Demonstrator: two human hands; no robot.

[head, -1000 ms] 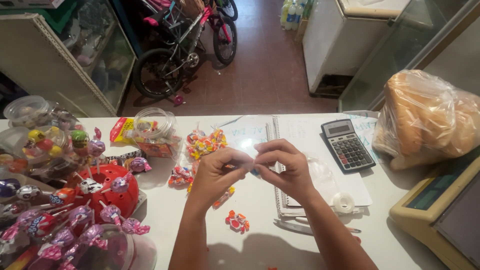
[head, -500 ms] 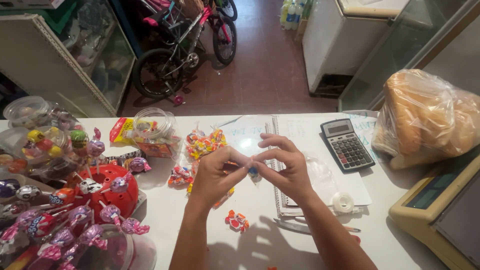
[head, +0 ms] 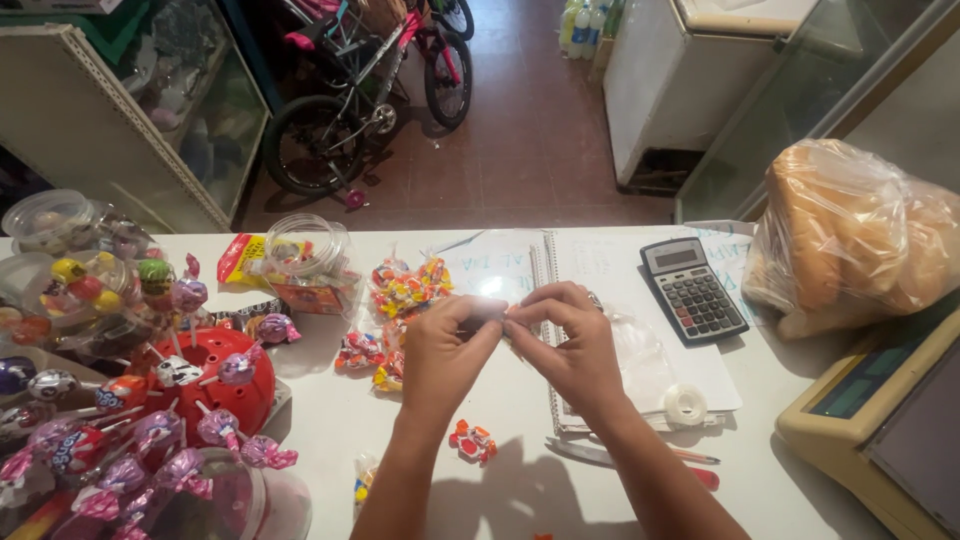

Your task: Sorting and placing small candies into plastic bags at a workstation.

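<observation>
Both hands meet over the white counter [head: 520,400]: left hand [head: 445,350] & right hand [head: 565,345] w/ fingertips pinched together on a small clear wrapper [head: 497,315], too small to tell what's in it. Clear plastic tub [head: 305,255] behind holds wrapped sweets; red lollipop stand [head: 215,385] at left bristles w/ wrapped lollipops, too many to count. One loose red candy [head: 472,440] near left forearm. One calculator [head: 690,290], one tape roll [head: 685,403], one bag of bread [head: 850,235] to the right.
</observation>
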